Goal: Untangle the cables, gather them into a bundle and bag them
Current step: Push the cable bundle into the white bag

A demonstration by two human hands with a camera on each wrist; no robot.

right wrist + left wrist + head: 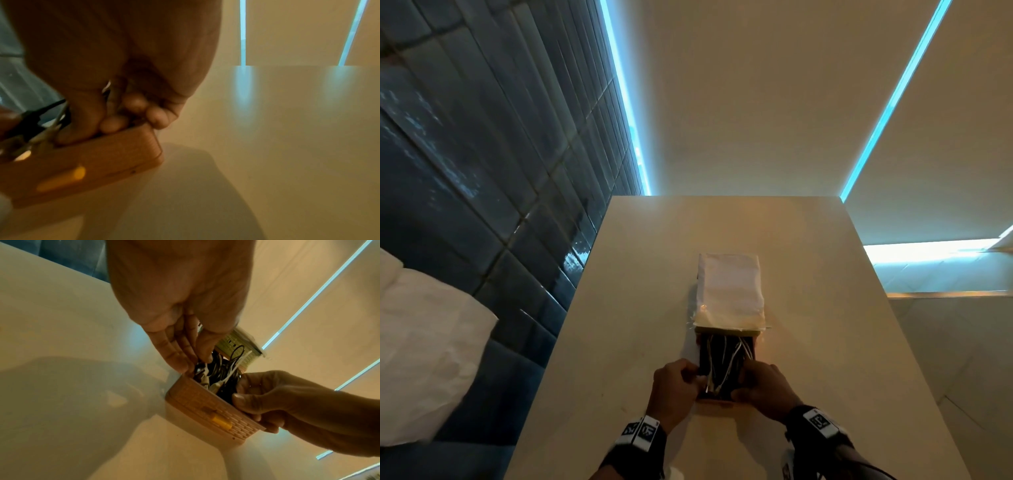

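Observation:
A tan plastic box with a yellow latch sits on the pale table near me. Its lid is swung open away from me and looks white from above. Black and white cables lie tangled inside the box. My left hand is at the left wall, fingers outside and thumb in among the cables. My right hand grips the right wall, its thumb on the rim and its fingers curled outside.
The table is narrow, with its left edge beside a dark tiled wall and its far edge under pale blinds. A white pillow lies low on the left. Beyond the right edge is a light floor.

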